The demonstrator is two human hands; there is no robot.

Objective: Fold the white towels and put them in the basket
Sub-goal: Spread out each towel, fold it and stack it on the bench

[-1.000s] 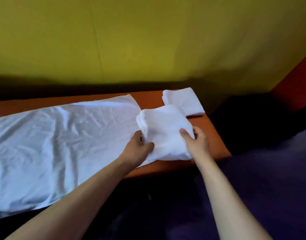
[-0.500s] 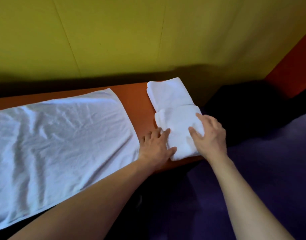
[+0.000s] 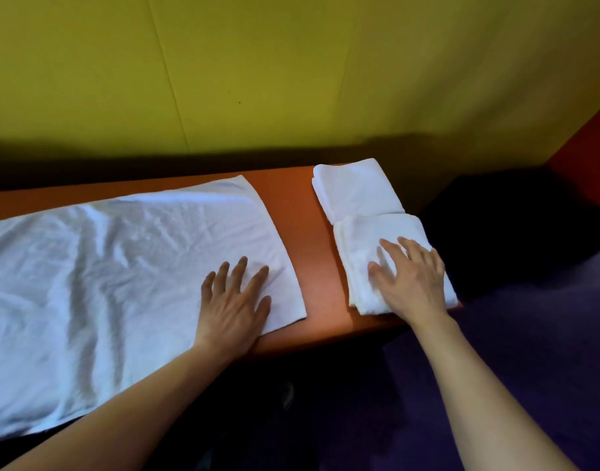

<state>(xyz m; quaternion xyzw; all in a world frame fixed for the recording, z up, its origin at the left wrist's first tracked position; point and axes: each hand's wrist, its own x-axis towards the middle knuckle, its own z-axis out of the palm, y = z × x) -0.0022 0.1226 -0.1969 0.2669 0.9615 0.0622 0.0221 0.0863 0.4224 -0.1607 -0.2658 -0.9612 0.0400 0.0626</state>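
Your left hand (image 3: pixel 232 309) lies flat, fingers straight and slightly spread, on the near right corner of the large unfolded, wrinkled white towel (image 3: pixel 104 266) that covers most of the long orange tabletop (image 3: pixel 302 232). Your right hand (image 3: pixel 412 282) presses, fingers straight and apart, on the nearer folded white towel (image 3: pixel 376 239) at the table's right end; a second folded white towel (image 3: pixel 356 188) lies just behind, touching it. Behind the table stands a yellow-green panelled wall (image 3: pixel 291 69), with dark purple floor (image 3: pixel 546 334) at right.
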